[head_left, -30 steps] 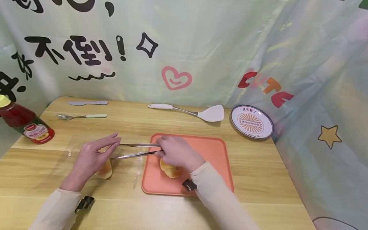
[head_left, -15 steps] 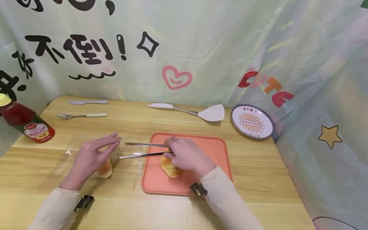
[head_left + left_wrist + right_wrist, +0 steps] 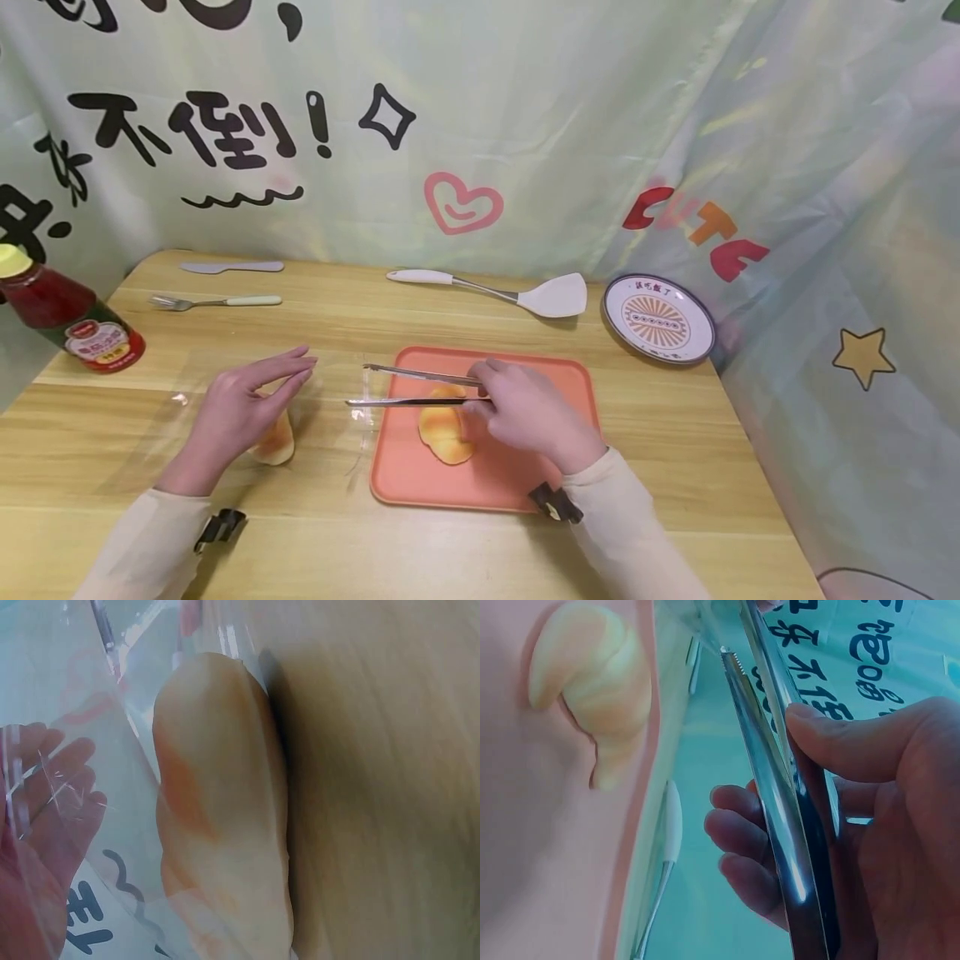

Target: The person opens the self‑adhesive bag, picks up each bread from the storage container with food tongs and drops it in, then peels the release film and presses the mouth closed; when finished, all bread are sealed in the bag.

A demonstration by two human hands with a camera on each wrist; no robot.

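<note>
Two cream cloth sleeves (image 3: 138, 542) enter from the bottom edge, each with a dark fitting at your wrist. Left of centre, your left hand (image 3: 251, 404) reaches out with its fingers straight and thumb near them; you grip nothing that shows plainly, and whether your fingertips touch the clear plastic film (image 3: 362, 415) is hard to tell. That film is thin, creased and glinting, and it passes in front of your palm in the left wrist view. Just beside your hand lies a long, smooth, rounded bread roll (image 3: 275, 443), pale with orange-brown patches.

At the centre, your right hand (image 3: 528, 417) holds shiny metal tongs (image 3: 416, 402), their slim arms apart and toothed at the tip. They cross above a matte coral tray (image 3: 562, 400) with rounded corners and a raised rim, where a curled, golden bread (image 3: 447, 437) lies below the tongs.

Farther off, at left, you have a red sauce bottle (image 3: 71, 321) with a yellow cap, a pale-handled fork (image 3: 217, 302) and a smooth knife (image 3: 231, 267). Upper centre shows a white-bladed spatula (image 3: 555, 296) with a metal shank; right of it, a glossy round plate (image 3: 658, 319). Behind hangs wrinkled, pale green fabric (image 3: 540, 108) with printed lettering.
</note>
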